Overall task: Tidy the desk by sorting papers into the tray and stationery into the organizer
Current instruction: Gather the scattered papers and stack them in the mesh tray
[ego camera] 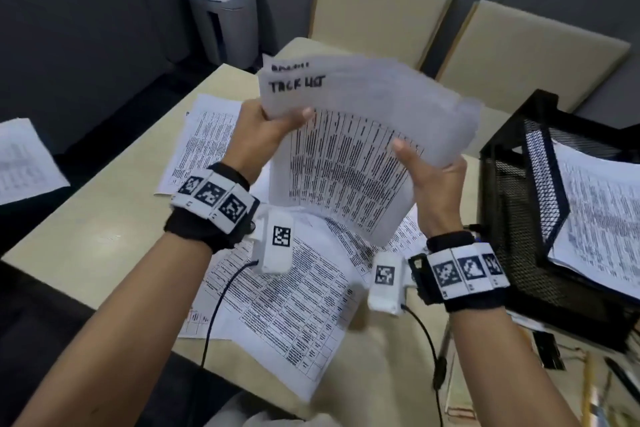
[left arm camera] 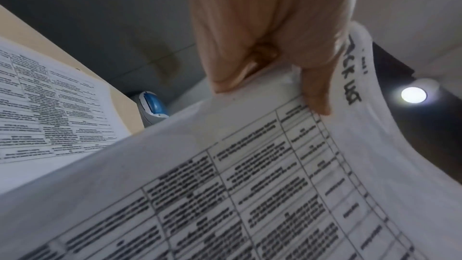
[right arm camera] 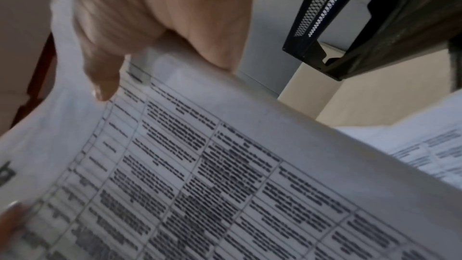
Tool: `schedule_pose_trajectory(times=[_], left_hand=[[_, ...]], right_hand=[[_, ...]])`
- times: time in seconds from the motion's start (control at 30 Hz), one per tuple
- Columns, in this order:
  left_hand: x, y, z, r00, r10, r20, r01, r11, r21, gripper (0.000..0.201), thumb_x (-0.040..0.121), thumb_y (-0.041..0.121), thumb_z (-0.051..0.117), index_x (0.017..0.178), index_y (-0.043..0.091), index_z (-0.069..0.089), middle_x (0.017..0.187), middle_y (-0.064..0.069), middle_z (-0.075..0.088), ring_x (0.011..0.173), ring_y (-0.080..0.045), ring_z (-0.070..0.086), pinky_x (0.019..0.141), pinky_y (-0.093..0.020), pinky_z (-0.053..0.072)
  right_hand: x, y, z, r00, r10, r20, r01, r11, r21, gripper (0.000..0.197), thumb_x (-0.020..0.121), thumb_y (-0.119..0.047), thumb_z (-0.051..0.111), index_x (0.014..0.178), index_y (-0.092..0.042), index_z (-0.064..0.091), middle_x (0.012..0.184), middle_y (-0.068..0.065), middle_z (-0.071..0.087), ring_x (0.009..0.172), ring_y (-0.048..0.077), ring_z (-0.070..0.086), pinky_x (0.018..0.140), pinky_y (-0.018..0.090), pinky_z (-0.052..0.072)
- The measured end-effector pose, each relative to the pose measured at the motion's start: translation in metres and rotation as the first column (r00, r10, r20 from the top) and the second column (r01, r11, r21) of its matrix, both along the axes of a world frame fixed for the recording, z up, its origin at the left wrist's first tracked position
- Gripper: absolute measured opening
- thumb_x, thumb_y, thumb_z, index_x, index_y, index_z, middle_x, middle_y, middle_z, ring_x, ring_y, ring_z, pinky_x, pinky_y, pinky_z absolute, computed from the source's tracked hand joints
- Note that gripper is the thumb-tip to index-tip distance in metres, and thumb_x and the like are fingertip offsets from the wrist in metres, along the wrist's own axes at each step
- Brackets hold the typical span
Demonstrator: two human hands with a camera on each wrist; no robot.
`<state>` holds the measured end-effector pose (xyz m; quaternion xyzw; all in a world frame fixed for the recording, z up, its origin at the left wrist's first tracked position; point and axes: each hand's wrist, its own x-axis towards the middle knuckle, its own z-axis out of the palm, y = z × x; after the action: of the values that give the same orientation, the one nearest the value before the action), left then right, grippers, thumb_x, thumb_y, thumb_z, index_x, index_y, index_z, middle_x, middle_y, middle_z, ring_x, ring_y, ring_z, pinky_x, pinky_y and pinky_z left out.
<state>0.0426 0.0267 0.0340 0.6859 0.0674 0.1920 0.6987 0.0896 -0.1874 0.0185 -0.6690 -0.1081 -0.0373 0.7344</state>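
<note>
A sheaf of printed papers (ego camera: 360, 156) with a handwritten heading is lifted above the desk, bowed between both hands. My left hand (ego camera: 266, 135) grips its left edge, thumb on top; the same thumb (left arm camera: 317, 90) presses the sheet (left arm camera: 250, 185) in the left wrist view. My right hand (ego camera: 429, 180) pinches the right edge, its thumb (right arm camera: 102, 78) lying on the page (right arm camera: 225, 185). The black mesh tray (ego camera: 512, 204) stands to the right and holds printed sheets (ego camera: 595, 218). More loose sheets (ego camera: 294, 308) lie on the desk below.
Another sheet (ego camera: 204, 135) lies at the desk's far left part, and one (ego camera: 24, 159) sits off to the left. Pens and small stationery (ego camera: 588, 374) lie front right under the tray. Two beige chairs (ego camera: 377, 3) and a shredder (ego camera: 225, 7) stand behind the desk.
</note>
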Motion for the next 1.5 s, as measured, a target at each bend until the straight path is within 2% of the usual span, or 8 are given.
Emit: schedule_pose_trajectory(times=[0.17,0.3,0.57,0.7,0.87,1.0,1.17,1.5], left_hand=[[-0.007,0.004,-0.022,0.975,-0.119,-0.185,0.131,0.990,0.054,0.050,0.046,0.043,0.086,0.088,0.026,0.065,0.087,0.010,0.071,0.080,0.000,0.067,0.077,-0.023,0.056],[-0.015,-0.014,-0.053,0.884,-0.159,-0.439,0.249,0.956,0.154,0.036,0.080,0.013,0.068,0.114,0.014,0.057,0.115,-0.007,0.062,0.103,-0.020,0.059,0.100,-0.041,0.044],[0.019,-0.075,0.007,0.989,-0.005,-0.146,0.029,0.986,0.163,0.012,0.092,0.019,0.056,0.081,0.015,0.054,0.074,-0.002,0.051,0.065,-0.012,0.050,0.060,-0.020,0.046],[0.065,-0.133,0.044,0.987,-0.091,-0.133,0.080,0.993,-0.086,0.002,0.091,0.013,0.057,0.093,0.013,0.057,0.092,-0.006,0.058,0.083,-0.017,0.058,0.077,-0.028,0.054],[0.100,-0.236,0.057,0.919,-0.259,-0.298,0.214,0.961,-0.174,0.047,0.085,0.013,0.064,0.124,-0.002,0.045,0.115,-0.014,0.061,0.102,-0.025,0.063,0.094,-0.042,0.053],[0.101,-0.313,0.051,0.905,-0.291,-0.312,0.342,0.932,0.123,0.070,0.083,-0.004,0.056,0.139,0.008,0.014,0.110,0.000,0.038,0.103,-0.022,0.051,0.097,-0.033,0.047],[0.100,-0.373,0.038,0.844,-0.271,-0.463,0.529,0.557,0.640,0.048,0.086,-0.006,0.046,0.133,-0.001,0.037,0.133,-0.022,0.043,0.117,-0.035,0.049,0.091,-0.037,0.041],[0.077,-0.396,0.007,0.819,-0.083,-0.567,0.571,0.020,0.821,0.034,0.093,0.003,0.043,0.126,-0.004,0.046,0.135,-0.020,0.040,0.114,-0.032,0.051,0.066,-0.019,0.041]], right_hand=[[-0.004,-0.003,-0.025,0.985,0.039,-0.166,-0.050,0.997,-0.064,0.025,0.073,0.001,0.073,0.093,-0.012,0.065,0.078,-0.007,0.073,0.076,0.009,0.067,0.070,0.023,0.056],[-0.011,-0.007,-0.040,0.958,0.006,-0.286,-0.058,0.983,-0.173,0.022,0.074,-0.006,0.074,0.092,-0.013,0.064,0.085,0.000,0.068,0.081,0.017,0.063,0.077,0.029,0.055],[-0.024,-0.069,0.002,0.979,-0.151,-0.134,0.109,0.954,-0.279,0.015,0.090,-0.022,0.058,0.097,-0.009,0.062,0.091,0.018,0.065,0.080,0.033,0.060,0.071,0.042,0.052],[-0.036,-0.133,0.020,0.974,-0.227,0.017,0.217,0.902,-0.373,0.027,0.096,-0.015,0.047,0.123,-0.013,0.049,0.108,0.001,0.058,0.093,0.009,0.058,0.073,0.007,0.047],[-0.017,-0.240,0.048,0.847,-0.511,0.148,0.515,0.718,-0.468,0.018,0.093,-0.008,0.046,0.108,-0.003,0.053,0.094,0.005,0.057,0.083,0.018,0.052,0.067,0.023,0.042],[0.000,-0.306,0.053,0.804,-0.588,0.089,0.525,0.631,-0.571,0.028,0.093,-0.006,0.040,0.119,-0.007,0.053,0.104,0.006,0.058,0.092,0.020,0.053,0.078,0.033,0.046],[0.022,-0.337,0.037,0.789,-0.613,-0.036,0.312,0.450,-0.837,0.035,0.087,-0.002,0.036,0.118,-0.005,0.051,0.115,0.020,0.058,0.102,0.036,0.055,0.083,0.039,0.046],[0.021,-0.343,0.008,0.821,-0.559,0.115,0.150,0.019,-0.988,0.035,0.085,-0.001,0.051,0.119,-0.001,0.046,0.124,0.021,0.052,0.114,0.037,0.049,0.086,0.041,0.044]])
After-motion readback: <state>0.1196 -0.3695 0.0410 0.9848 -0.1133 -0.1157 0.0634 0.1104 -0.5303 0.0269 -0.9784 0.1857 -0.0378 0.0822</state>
